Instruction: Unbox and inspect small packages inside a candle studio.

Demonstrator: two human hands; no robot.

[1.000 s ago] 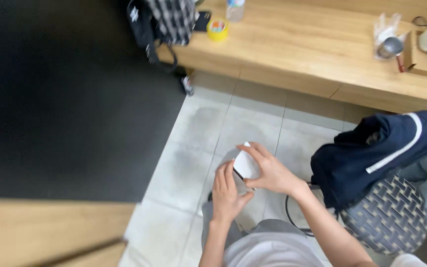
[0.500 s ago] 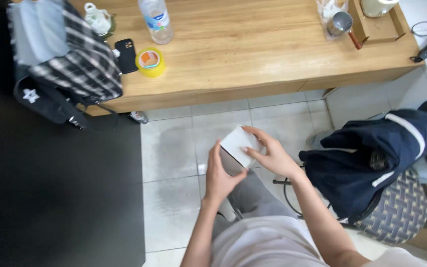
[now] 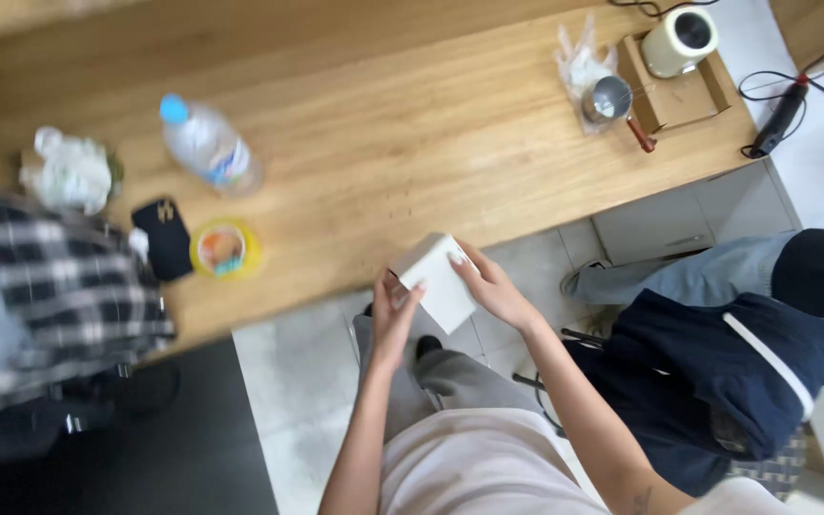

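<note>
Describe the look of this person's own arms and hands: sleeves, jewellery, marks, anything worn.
Both arms are bare from the hands to above the elbows; no long sleeves show. The left hand and right hand wear no gloves, and no rings, watch or bracelets can be made out. A small dark mark, perhaps a tattoo, sits on the right forearm near the elbow. The person wears a pale, light-coloured top.
</note>
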